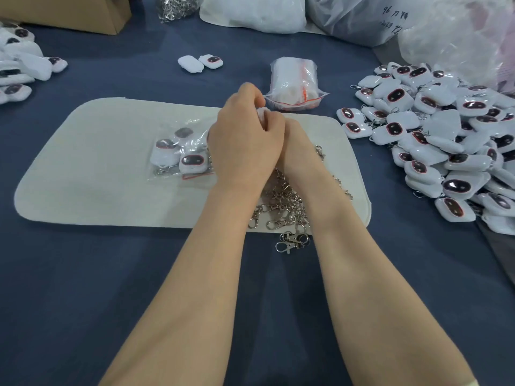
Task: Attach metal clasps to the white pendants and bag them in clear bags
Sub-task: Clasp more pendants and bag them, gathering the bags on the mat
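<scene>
At the far left edge of the dark blue table point(83, 288) lies a heap of white pendants point(19, 65), with a cardboard box point(69, 12) behind it at the top corner. A pale felt mat point(83, 185) covers the middle of the table, and on its left-centre part rest the bagged pendants point(178, 156), several white pieces with dark oval faces sealed in clear bags, touching the left hand's wrist side. Further back, off the mat, two loose pendants point(200, 63) sit side by side, and a bag of clasps point(175, 6) shows at the top edge. The left hand point(245, 135) and right hand point(288, 143) are pressed close together above the mat's far edge; the left hand's fingers curl round a small white pendant point(262, 114), of which only a sliver shows. The right hand is mostly hidden behind the left, so whether it grips anything cannot be told. Under and between the forearms lies a loose pile of metal clasps point(284, 207), spilling over the mat's near edge. Just beyond the hands stands a pack of clear bags point(295, 84) with red zip strips. To the right, a large heap of pendants point(446, 140) spreads towards the table edge, with big plastic sacks point(362, 18) behind
</scene>
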